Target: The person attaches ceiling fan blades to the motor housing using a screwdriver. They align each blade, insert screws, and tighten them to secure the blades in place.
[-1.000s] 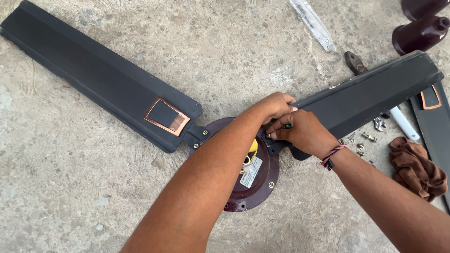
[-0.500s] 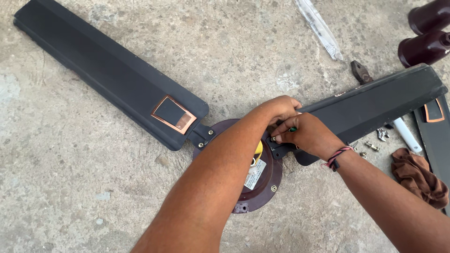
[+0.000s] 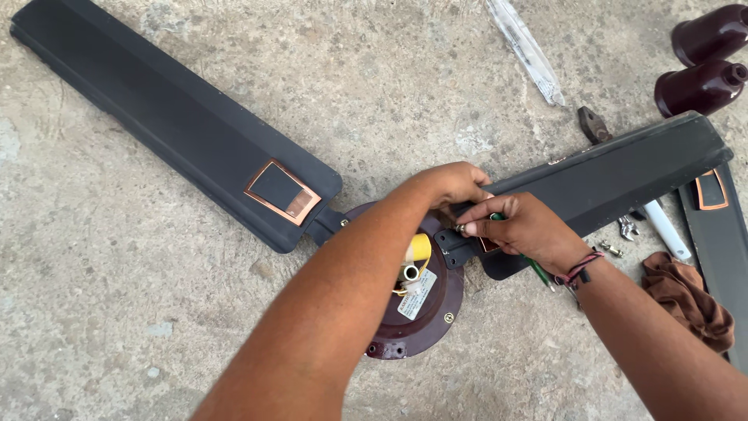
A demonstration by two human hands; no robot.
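Observation:
A dark maroon ceiling fan motor (image 3: 425, 312) lies on the concrete floor with a yellow-capped shaft (image 3: 417, 253) at its middle. One black blade (image 3: 171, 125) with a copper-trimmed patch is fixed to its left side. My left hand (image 3: 448, 187) presses on the bracket end of a second black blade (image 3: 615, 175) at the motor's right rim. My right hand (image 3: 522, 230) grips a green-handled screwdriver (image 3: 538, 269), its tip at the blade bracket (image 3: 452, 242). A thread band circles my right wrist.
A third black blade (image 3: 721, 234) lies at the right edge. Beside it are a brown rag (image 3: 686, 300), loose screws (image 3: 612, 249), a white-handled tool (image 3: 666, 230) and a small dark tool (image 3: 594, 123). Two maroon cups (image 3: 705, 66) and a clear plastic sleeve (image 3: 526, 47) lie at the top.
The view has shifted slightly. Both hands stay at the bracket of the right blade, and that blade's outer end has swung a little toward the top.

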